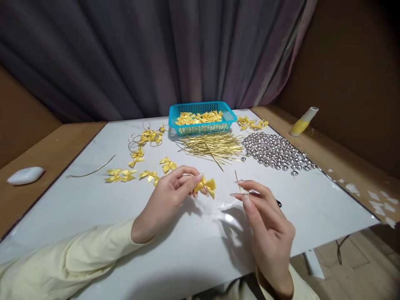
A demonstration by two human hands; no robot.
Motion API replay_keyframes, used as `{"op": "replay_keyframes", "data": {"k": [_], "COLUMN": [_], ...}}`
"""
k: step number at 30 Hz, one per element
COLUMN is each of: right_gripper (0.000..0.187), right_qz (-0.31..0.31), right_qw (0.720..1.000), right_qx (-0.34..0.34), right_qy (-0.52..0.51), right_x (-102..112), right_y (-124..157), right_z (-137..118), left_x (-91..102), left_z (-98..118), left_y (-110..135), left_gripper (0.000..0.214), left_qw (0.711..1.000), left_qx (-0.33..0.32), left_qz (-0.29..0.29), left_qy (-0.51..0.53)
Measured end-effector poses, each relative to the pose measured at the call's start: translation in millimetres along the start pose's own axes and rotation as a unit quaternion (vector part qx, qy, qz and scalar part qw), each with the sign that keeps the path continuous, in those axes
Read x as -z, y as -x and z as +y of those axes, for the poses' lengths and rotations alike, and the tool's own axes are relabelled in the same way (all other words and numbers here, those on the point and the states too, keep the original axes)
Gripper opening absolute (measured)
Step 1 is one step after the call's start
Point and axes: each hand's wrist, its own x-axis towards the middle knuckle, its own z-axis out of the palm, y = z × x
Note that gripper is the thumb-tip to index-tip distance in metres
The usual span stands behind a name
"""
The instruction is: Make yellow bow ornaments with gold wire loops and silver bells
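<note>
A yellow ribbon bow is pinched between the thumb and fingers of my left hand, a little above the white tabletop. My right hand is to the right of it, thumb and fingers drawn together. A thin gold twist tie sticks up from among these fingertips; its lower end is hidden. Behind the right hand shows a black tip of some object, mostly covered by the fingers. More yellow bows lie left of and beyond my left hand.
A blue basket with yellow bows stands at the back. Before it lies a pile of gold ties, with many silver bead-like pieces to its right. Bows with cords lie back left. A white mouse-shaped object sits far left, a yellow-and-white cone right.
</note>
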Motion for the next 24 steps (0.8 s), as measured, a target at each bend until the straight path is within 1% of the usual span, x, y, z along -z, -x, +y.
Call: {"op": "replay_keyframes", "data": {"k": [2,4,5,6,7,9,11,13,14,16,19,21,24], "right_gripper": [0.015,0.014,0.014,0.017,0.02,0.021,0.027,0.038,0.039,0.033,0.023,0.023,0.02], "right_qz": [-0.007,-0.046,-0.082,-0.139,-0.179,-0.185,-0.178,-0.183,-0.19,-0.209,-0.249,-0.264,-0.268], "right_qw": [0.999,0.997,0.994,0.986,0.977,0.962,0.948,0.936,0.929,0.908,0.859,0.83,0.804], "right_qx": [-0.015,-0.035,-0.049,-0.07,-0.094,-0.182,-0.254,-0.299,-0.318,-0.357,-0.412,-0.433,-0.447], "right_qy": [0.028,0.053,0.062,0.067,0.07,0.079,0.068,0.029,0.001,-0.068,-0.175,-0.231,-0.285], "right_x": [6.7,17.2,23.3,29.7,35.9,46.9,55.2,60.4,62.0,64.1,66.2,67.3,67.7], "right_y": [-4.0,-8.0,-9.9,-11.4,-12.7,-14.1,-14.3,-13.8,-13.4,-12.5,-10.9,-9.4,-6.0], "right_z": [0.0,-0.2,-0.1,0.3,1.1,3.9,7.3,9.5,9.7,8.3,4.0,2.7,5.9], "left_x": [1.3,2.7,3.3,3.9,4.3,4.9,5.1,5.4,5.7,6.6,8.8,10.4,12.5], "left_z": [-3.6,-10.2,-14.4,-19.0,-23.6,-31.6,-37.1,-40.7,-42.3,-45.7,-51.3,-53.9,-54.7], "left_y": [-2.7,-6.1,-8.1,-10.3,-12.5,-16.4,-18.8,-19.1,-18.6,-16.8,-14.6,-14.2,-15.1], "left_gripper": [0.014,0.015,0.016,0.017,0.018,0.019,0.02,0.019,0.019,0.018,0.019,0.02,0.021], "left_qw": [1.0,1.0,1.0,1.0,0.999,0.997,0.997,0.998,0.998,0.997,0.996,0.994,0.992], "left_qx": [-0.022,-0.015,-0.003,0.012,0.027,0.051,0.048,0.028,0.017,0.002,-0.012,-0.016,-0.01], "left_qz": [0.01,-0.005,-0.017,-0.027,-0.032,-0.05,-0.055,-0.058,-0.062,-0.071,-0.087,-0.099,-0.114], "left_qy": [-0.017,-0.021,-0.016,-0.005,0.005,0.02,0.019,0.005,-0.002,-0.012,-0.021,-0.035,-0.047]}}
